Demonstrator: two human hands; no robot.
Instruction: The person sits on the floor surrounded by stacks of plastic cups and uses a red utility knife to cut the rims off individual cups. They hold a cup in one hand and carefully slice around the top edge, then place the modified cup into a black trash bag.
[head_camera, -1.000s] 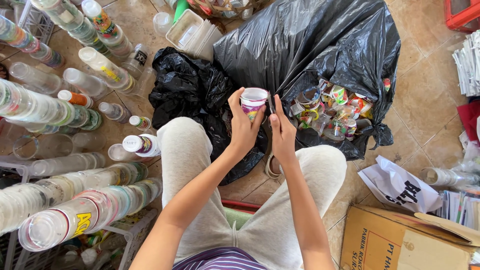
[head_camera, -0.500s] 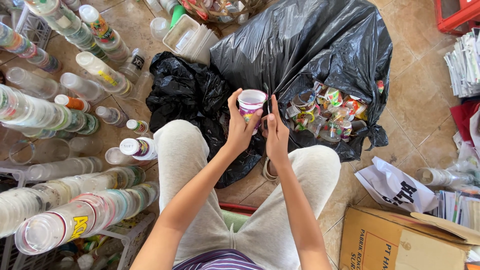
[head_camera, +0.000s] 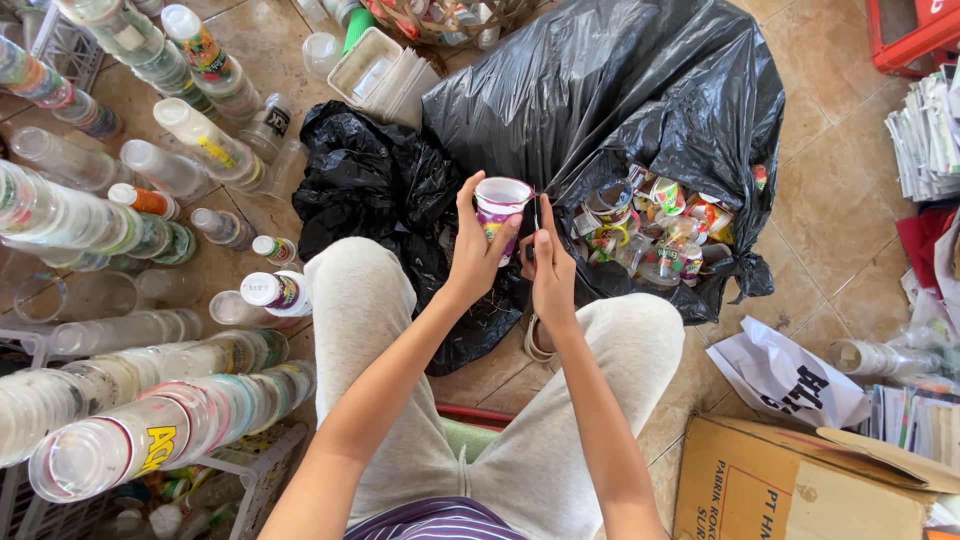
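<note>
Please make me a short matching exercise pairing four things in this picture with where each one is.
Things:
1. cup
2. cardboard box
3. stacked clear cups
4. black bag

Places:
A. bottom right corner of the view
B. lying in long rows at the left
C. in the left hand
D. on the floor ahead of the knees, open, with used cups inside

Pairs: 1-C, 2-A, 3-B, 4-D
</note>
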